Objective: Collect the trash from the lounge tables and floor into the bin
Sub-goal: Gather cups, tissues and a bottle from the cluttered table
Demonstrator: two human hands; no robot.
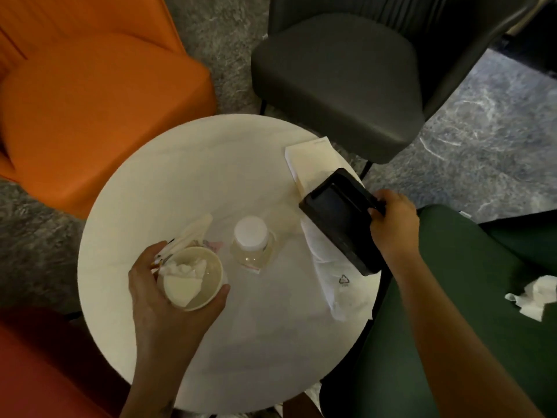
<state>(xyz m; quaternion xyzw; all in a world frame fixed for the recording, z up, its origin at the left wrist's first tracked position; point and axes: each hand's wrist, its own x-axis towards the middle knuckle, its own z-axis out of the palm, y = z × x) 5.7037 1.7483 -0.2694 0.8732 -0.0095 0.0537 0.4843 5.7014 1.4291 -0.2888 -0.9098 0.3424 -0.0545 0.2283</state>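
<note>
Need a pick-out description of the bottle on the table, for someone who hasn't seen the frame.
Start at the round white table. Near its middle, between the beige paper cup held by the left hand and the black plastic tray gripped by the right hand, stands a clear plastic bottle. It alone is see-through, has a white cap, and no hand touches it.

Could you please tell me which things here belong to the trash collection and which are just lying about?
Trash to collect: paper cup, in the left hand; black tray, in the right hand; plastic bottle; white paper; plastic bag; crumpled tissue on the green chair.

Just furniture: round table; orange chair; grey chair; red chair.
</note>
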